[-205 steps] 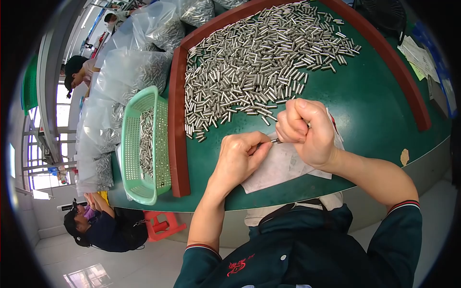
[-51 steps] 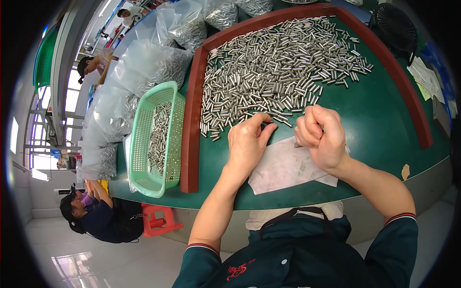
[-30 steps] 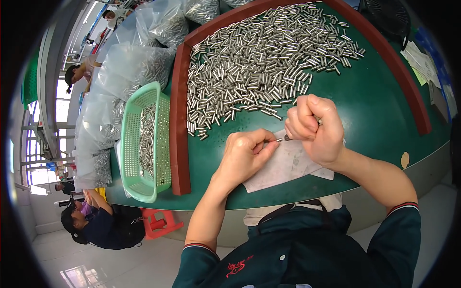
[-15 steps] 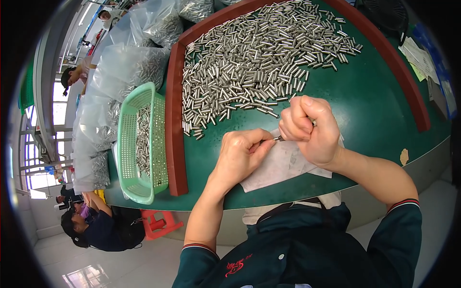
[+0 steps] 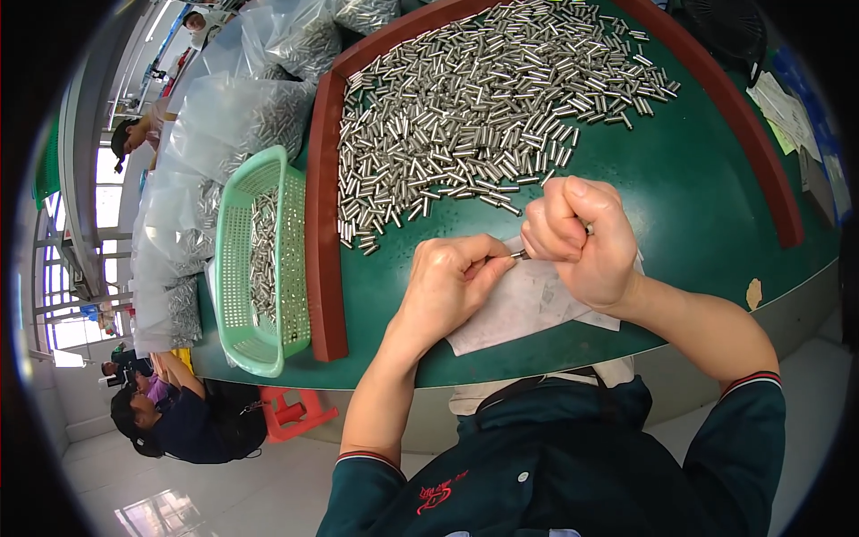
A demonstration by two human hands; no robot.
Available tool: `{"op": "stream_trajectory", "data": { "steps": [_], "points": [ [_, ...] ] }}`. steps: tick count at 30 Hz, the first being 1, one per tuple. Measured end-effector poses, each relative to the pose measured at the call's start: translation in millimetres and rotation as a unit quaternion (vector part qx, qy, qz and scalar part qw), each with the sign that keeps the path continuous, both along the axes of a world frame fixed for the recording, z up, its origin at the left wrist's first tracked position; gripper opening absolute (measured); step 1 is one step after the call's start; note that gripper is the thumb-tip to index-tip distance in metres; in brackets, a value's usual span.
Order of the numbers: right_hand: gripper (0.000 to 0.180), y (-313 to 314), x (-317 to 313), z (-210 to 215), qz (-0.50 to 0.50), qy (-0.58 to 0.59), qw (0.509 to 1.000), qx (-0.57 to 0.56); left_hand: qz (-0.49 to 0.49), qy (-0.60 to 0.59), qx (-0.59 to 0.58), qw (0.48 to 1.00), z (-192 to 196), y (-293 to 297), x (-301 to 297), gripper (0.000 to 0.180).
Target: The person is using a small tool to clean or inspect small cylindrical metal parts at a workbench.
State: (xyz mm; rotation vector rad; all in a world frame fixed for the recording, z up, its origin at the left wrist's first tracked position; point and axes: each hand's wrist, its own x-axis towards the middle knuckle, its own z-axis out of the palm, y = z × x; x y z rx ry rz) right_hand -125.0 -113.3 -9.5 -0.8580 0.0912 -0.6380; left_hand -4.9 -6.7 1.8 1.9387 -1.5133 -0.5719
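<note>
Between the thumb and fingers of my left hand (image 5: 450, 285) is a small silver metal pin (image 5: 518, 255), mostly covered by the fingertips. My right hand (image 5: 582, 237) is closed in a fist just to the right, close against the pin's exposed end. A small end of something shows at the fist's thumb side, but the fingers hide what it is. Under both hands lies a smudged, pale cloth (image 5: 514, 313). Beyond them a large heap of similar metal pins (image 5: 465, 116) spreads over the green tabletop (image 5: 662, 188).
Reddish-brown rails (image 5: 326, 268) border the heap. Left of them stands a light green basket (image 5: 295, 242) with pins inside, beside clear bags (image 5: 219, 121) of metal parts. Papers (image 5: 783, 112) and a dark fan-like object (image 5: 727, 31) are at the far right. Other people sit at the left.
Both hands hold nearly the same pose at the same spot. A little more of the pin shows between them. The view has shifted slightly.
</note>
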Motion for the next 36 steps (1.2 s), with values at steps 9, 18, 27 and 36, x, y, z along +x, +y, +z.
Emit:
{"op": "stream_trajectory", "data": {
  "steps": [9,18,27,36],
  "points": [
    [0.032,13,0,7,-0.021,0.009,0.999,-0.038,0.005,0.007,0.006,1.0,0,0,-1,0.007],
    [0.037,6,3,3,-0.03,0.034,0.999,-0.022,0.014,-0.008,-0.005,1.0,-4,1,-5,0.006],
    [0.033,2,-3,3,-0.031,0.011,0.999,-0.036,0.071,0.489,-0.048,0.868,2,6,9,0.008],
    [0.036,2,-2,7,-0.014,0.021,1.0,-0.005,0.091,0.681,-0.036,0.726,-4,8,29,0.023]
  ]
}}
